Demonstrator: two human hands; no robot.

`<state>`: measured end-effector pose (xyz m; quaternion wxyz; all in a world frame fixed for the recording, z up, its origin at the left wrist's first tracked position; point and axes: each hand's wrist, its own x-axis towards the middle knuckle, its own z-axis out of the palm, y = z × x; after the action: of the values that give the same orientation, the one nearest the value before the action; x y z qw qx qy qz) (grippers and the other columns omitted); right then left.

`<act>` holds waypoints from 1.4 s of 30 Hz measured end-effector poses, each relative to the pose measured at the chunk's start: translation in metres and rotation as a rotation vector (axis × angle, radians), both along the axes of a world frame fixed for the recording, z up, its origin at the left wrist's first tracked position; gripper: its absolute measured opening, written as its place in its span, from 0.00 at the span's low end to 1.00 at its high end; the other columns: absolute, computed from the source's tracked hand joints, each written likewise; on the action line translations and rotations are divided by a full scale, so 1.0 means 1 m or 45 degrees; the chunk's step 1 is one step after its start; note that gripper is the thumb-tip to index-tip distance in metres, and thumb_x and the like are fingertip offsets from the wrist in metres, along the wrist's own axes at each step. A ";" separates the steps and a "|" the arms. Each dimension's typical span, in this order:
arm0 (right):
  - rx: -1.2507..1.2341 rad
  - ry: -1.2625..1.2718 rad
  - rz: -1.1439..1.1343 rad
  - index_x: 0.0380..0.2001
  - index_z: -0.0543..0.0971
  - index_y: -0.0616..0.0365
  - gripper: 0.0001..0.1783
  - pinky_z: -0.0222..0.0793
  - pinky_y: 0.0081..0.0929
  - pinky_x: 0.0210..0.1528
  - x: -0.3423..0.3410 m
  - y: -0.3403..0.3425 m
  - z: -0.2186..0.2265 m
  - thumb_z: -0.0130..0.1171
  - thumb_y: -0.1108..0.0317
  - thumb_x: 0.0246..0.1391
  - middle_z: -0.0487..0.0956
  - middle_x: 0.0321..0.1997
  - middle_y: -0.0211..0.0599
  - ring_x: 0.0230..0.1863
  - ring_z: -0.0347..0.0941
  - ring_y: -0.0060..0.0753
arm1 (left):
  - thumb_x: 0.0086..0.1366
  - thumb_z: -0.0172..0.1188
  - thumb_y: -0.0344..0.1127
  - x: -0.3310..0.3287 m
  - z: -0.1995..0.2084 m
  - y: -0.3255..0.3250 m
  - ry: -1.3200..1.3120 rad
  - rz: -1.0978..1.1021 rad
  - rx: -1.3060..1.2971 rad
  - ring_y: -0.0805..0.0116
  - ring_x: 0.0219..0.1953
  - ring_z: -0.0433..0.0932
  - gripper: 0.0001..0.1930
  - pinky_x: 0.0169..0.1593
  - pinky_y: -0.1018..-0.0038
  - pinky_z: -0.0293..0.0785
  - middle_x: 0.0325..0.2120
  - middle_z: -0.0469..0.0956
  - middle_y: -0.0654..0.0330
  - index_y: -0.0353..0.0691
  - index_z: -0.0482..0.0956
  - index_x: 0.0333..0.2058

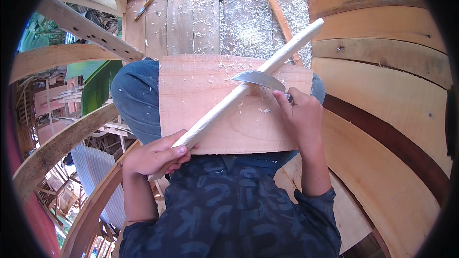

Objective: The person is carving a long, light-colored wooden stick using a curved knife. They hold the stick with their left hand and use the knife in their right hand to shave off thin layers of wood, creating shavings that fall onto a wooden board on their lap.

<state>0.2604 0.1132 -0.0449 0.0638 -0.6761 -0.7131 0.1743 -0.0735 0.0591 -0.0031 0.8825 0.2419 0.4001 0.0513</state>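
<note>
A long pale stick (210, 117), stripped of bark, runs slantwise from my lap up to the far right. Near its lower end my left hand (160, 154) is closed round it. My right hand (302, 112) grips a knife by its handle, which the fingers mostly hide. The knife's curved metal blade (259, 79) lies across the upper half of the stick, seemingly touching it. Beneath both, a flat wooden board (201, 86) rests over my crossed legs, with a few shavings on it.
Shavings (253, 33) cover the plank floor (179, 28) ahead. A narrow wooden strip (282, 16) lies there, beside a small marker-like object (144, 8) farther left. A plank wall (382, 48) rises at right. Open wooden framing (67, 59) stands at left, with corrugated sheeting (99, 181) below.
</note>
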 end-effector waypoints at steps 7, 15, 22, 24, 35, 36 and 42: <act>0.025 -0.102 -0.355 0.20 0.77 0.61 0.35 0.66 0.42 0.25 0.035 0.034 -0.014 0.50 0.37 0.59 0.74 0.16 0.48 0.21 0.73 0.54 | 0.71 0.49 0.51 0.002 -0.003 -0.003 0.054 0.034 0.014 0.80 0.22 0.64 0.24 0.25 0.82 0.62 0.27 0.66 0.64 0.35 0.66 0.53; 0.011 0.204 -0.449 0.19 0.74 0.65 0.32 0.58 0.34 0.21 0.069 0.011 -0.002 0.53 0.43 0.61 0.66 0.11 0.40 0.15 0.61 0.34 | 0.73 0.46 0.46 -0.004 -0.007 -0.009 0.038 -0.038 0.100 0.80 0.24 0.66 0.19 0.26 0.81 0.63 0.24 0.66 0.65 0.37 0.65 0.51; 0.054 0.673 -0.446 0.25 0.74 0.63 0.23 0.54 0.27 0.19 0.011 -0.007 0.002 0.61 0.51 0.58 0.62 0.10 0.32 0.15 0.55 0.19 | 0.63 0.58 0.40 0.024 0.034 -0.014 0.838 -0.407 0.969 0.50 0.37 0.74 0.24 0.42 0.61 0.69 0.34 0.73 0.46 0.31 0.64 0.52; -0.055 0.688 -0.476 0.32 0.73 0.60 0.19 0.56 0.26 0.19 0.002 -0.006 0.008 0.64 0.54 0.56 0.66 0.11 0.31 0.14 0.59 0.18 | 0.60 0.60 0.37 0.029 0.036 -0.021 1.090 -0.395 1.316 0.45 0.41 0.72 0.24 0.45 0.59 0.67 0.37 0.71 0.44 0.31 0.64 0.51; -0.127 0.741 -0.423 0.40 0.71 0.57 0.19 0.60 0.27 0.20 0.005 -0.012 -0.003 0.66 0.58 0.53 0.74 0.13 0.35 0.14 0.68 0.26 | 0.56 0.63 0.33 0.020 0.062 0.035 1.322 -0.526 1.592 0.49 0.45 0.71 0.21 0.49 0.61 0.68 0.40 0.70 0.49 0.38 0.69 0.48; -0.137 0.793 -0.461 0.40 0.71 0.57 0.19 0.60 0.27 0.20 0.008 -0.012 -0.003 0.66 0.58 0.53 0.74 0.13 0.36 0.14 0.68 0.26 | 0.57 0.62 0.33 0.026 0.062 0.056 1.323 -0.500 1.677 0.49 0.45 0.72 0.20 0.48 0.61 0.68 0.40 0.71 0.49 0.38 0.69 0.47; -0.268 0.817 -0.472 0.42 0.71 0.58 0.20 0.61 0.25 0.22 0.021 -0.002 0.006 0.65 0.60 0.53 0.76 0.17 0.39 0.15 0.68 0.23 | 0.60 0.62 0.32 0.078 0.011 0.209 0.869 -0.708 1.690 0.59 0.48 0.75 0.18 0.51 0.65 0.71 0.42 0.73 0.54 0.41 0.70 0.49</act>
<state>0.2813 0.1109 -0.0386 0.2443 -0.7075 -0.5008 0.4348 0.0043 0.2685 0.0080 0.3635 0.8103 0.4592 -0.0201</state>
